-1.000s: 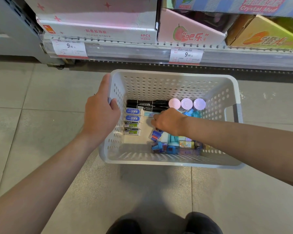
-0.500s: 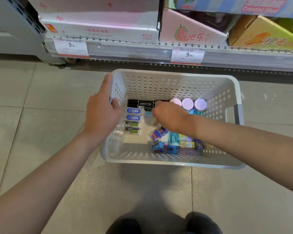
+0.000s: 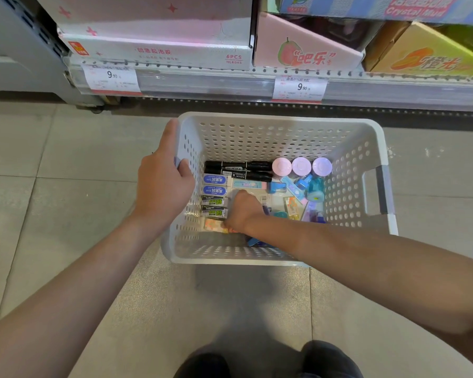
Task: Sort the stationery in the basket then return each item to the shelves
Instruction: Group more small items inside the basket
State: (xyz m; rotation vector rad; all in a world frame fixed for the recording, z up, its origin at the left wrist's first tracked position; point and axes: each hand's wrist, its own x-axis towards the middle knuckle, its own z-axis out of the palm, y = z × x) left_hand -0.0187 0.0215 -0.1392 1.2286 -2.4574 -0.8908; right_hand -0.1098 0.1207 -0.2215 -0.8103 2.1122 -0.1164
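Observation:
A white perforated basket (image 3: 279,132) stands on the tiled floor. My left hand (image 3: 161,184) grips its left rim. Inside, two black markers (image 3: 238,170) lie at the back, with three pastel round lids (image 3: 301,166) beside them. Blue-sleeved erasers (image 3: 215,185) and black-green erasers (image 3: 213,207) line the left wall. My right hand (image 3: 242,211) reaches down near the front left and holds a small orange-pink patterned eraser (image 3: 213,225) against the basket floor. Blue correction tapes and small packs (image 3: 298,192) are heaped at the right.
A store shelf (image 3: 230,83) with price tags marked 9.90 runs behind the basket, carrying pink, white and yellow boxes. Grey floor tiles surround the basket. My dark shoes (image 3: 328,361) show at the bottom edge.
My right hand has moved from the middle-back of the basket toward the front left, bringing the patterned eraser below the row of erasers. My left hand has stayed on the rim.

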